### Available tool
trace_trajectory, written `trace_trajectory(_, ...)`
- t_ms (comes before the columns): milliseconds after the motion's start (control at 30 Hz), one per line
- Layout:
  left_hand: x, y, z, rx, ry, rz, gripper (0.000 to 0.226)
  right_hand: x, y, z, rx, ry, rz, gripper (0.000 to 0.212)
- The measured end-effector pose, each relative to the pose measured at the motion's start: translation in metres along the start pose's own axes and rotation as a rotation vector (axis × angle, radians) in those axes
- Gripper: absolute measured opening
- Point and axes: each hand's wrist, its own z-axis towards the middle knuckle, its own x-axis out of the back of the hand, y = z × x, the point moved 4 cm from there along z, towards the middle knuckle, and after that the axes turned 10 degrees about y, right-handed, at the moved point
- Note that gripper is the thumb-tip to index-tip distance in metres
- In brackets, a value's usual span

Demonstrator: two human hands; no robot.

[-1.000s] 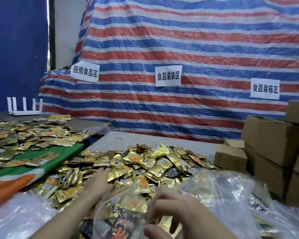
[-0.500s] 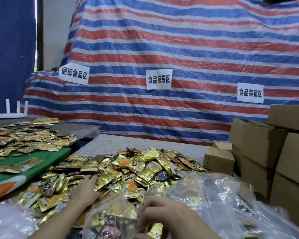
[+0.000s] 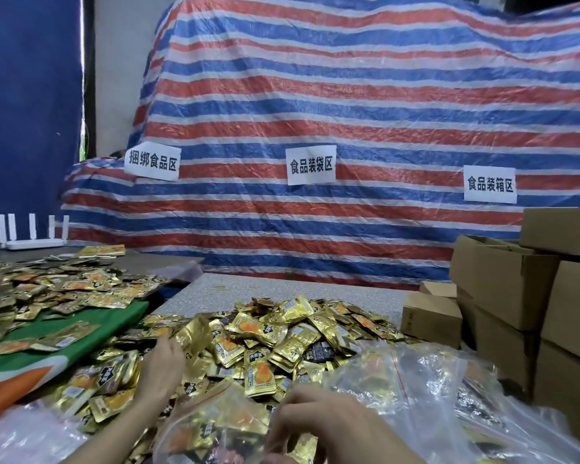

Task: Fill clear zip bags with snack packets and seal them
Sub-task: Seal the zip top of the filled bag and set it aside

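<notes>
A heap of gold snack packets [image 3: 282, 333] covers the table in front of me. My left hand [image 3: 163, 366] reaches into the heap's left side, and its fingertips pinch a blurred gold packet [image 3: 195, 331] lifted off the pile. Near the bottom edge lies a clear zip bag [image 3: 215, 426] partly filled with packets, its mouth facing the heap. My right hand [image 3: 318, 426] has curled fingers that grip the right edge of that bag's mouth. The bag's lower part is cut off by the frame.
Filled clear bags [image 3: 426, 383] lie at the right, in front of stacked cardboard boxes [image 3: 503, 286]. More packets are spread on a green cloth [image 3: 114, 323] at the left. A white router [image 3: 31, 241] stands at the far left, and a striped tarp [image 3: 349, 112] hangs behind.
My left hand has moved deeper into the heap and raised a gold packet. My right hand keeps its hold on the bag. The camera shifted slightly.
</notes>
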Motion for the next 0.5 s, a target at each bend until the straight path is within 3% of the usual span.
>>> trace_trajectory(167,0.040,0.023,-0.004,-0.040,0.101,-0.197,0.037,0.001,-0.003,-0.006,-0.051,0.063,0.025,0.018)
trace_trajectory(267,0.071,0.042,-0.013,-0.101,0.038,-0.257,0.045,0.003,-0.006,-0.012,-0.044,0.083,0.022,0.020)
trace_trajectory(367,0.104,0.062,-0.024,-0.040,-0.073,-0.456,0.057,0.006,-0.008,-0.017,-0.018,0.094,-0.006,0.019)
trace_trajectory(500,0.155,0.098,-0.043,0.114,-0.173,-0.694,0.042,0.007,-0.014,-0.020,-0.002,0.100,-0.052,0.016)
